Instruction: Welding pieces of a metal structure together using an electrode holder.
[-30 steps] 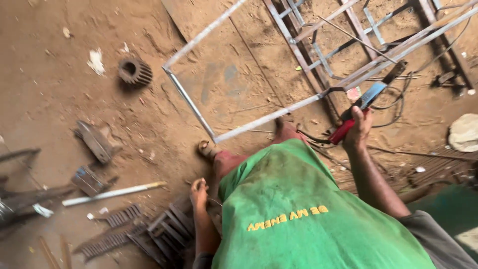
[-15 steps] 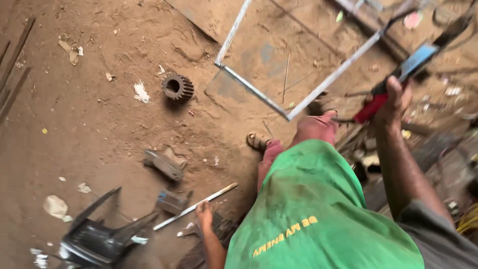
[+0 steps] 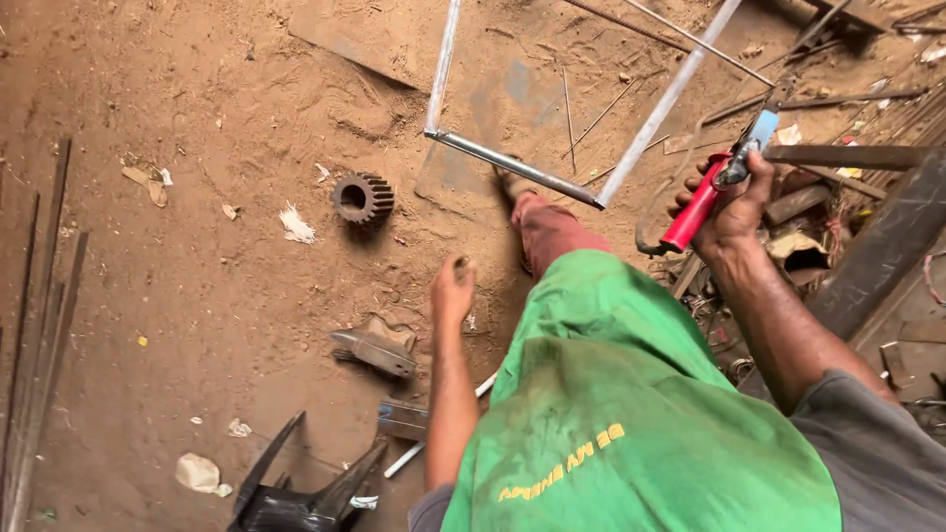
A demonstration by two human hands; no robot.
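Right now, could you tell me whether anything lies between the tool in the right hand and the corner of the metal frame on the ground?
Nothing visible blocks it. The right hand grips the red-handled tool just right of the metal frame, with only bare dirt and one frame bar between. The left hand hangs empty, lower down, near the gear.

One rusty toothed metal gear [image 3: 363,198]. One red-handled welding electrode holder [image 3: 711,195]. One square frame of grey steel tubing [image 3: 552,148]. Perhaps five thin dark steel rods [image 3: 39,325] at the left edge, though they overlap.

dirt floor [image 3: 197,296] | gear [image 3: 363,197] | metal frame [image 3: 517,167] | rods [image 3: 39,325]
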